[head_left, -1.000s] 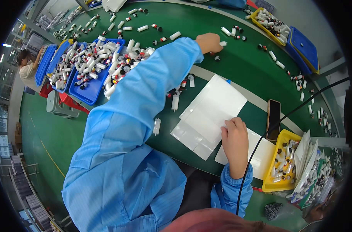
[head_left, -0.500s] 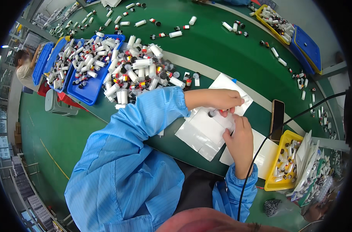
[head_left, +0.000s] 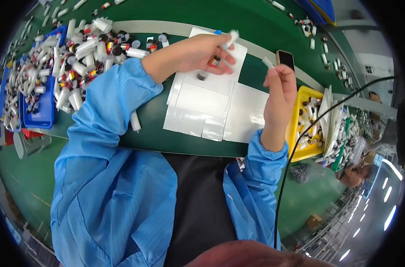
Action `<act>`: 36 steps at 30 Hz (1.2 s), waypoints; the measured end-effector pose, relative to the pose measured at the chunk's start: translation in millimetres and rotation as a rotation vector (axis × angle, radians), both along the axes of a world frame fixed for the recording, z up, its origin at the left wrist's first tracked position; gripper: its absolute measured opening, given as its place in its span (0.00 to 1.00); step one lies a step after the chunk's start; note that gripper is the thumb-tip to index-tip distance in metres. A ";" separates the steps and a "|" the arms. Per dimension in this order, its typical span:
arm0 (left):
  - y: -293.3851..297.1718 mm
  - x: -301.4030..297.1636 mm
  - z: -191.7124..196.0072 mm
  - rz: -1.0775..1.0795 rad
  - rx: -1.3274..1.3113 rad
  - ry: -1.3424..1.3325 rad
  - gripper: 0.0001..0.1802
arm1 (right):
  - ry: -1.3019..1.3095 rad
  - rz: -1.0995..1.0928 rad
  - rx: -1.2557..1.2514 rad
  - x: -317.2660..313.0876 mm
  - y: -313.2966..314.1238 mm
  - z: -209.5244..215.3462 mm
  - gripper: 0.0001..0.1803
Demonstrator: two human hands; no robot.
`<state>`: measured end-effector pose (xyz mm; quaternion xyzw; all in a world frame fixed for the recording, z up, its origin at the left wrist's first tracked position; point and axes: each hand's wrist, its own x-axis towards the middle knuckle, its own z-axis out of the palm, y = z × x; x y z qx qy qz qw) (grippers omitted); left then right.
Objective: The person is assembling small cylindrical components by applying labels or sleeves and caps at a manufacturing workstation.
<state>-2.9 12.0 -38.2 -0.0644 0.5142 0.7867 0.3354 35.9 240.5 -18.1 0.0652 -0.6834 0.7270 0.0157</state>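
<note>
The left hand [head_left: 198, 53] is raised over the white sheets [head_left: 211, 102] on the green worktop [head_left: 149, 124]. Its fingers are curled around a small dark and orange part [head_left: 215, 60] held against the palm, and its fingertips pinch a short white tube [head_left: 231, 38] that sticks up and to the right. The right hand [head_left: 280, 86] is lifted beside the sheets, just right of them, with thumb and forefinger closed on a thin white stick [head_left: 268, 62] that points up and to the left, toward the left hand. The two hands are near each other but apart, the tube and the stick not touching.

A small dark ring [head_left: 201, 76] lies on the sheets just below the left hand. A phone [head_left: 285, 58] lies flat behind the right hand. A yellow bin [head_left: 300, 153] of small parts sits to the right of the right wrist, with a black cable [head_left: 300, 142] crossing it. To the left, past the left sleeve [head_left: 109, 102], a heap of white tubes [head_left: 77, 49] with coloured caps spreads over the worktop and into a blue tray [head_left: 40, 118]. One loose tube [head_left: 135, 121] lies beside the left forearm, close to the sheets' left edge. More tubes are scattered far back on the worktop.
</note>
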 end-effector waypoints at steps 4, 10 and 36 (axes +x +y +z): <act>-14.4 -2.4 9.2 0.190 0.600 -0.063 0.22 | 0.488 0.000 0.471 1.6 -62.8 5.0 0.26; -9.0 1.6 14.1 0.115 0.751 0.029 0.20 | 0.531 -0.129 0.454 -4.4 -72.5 -28.3 0.34; -10.8 0.8 4.1 0.029 -0.082 0.602 0.19 | 0.159 0.029 -0.240 -22.0 -39.2 -21.4 0.09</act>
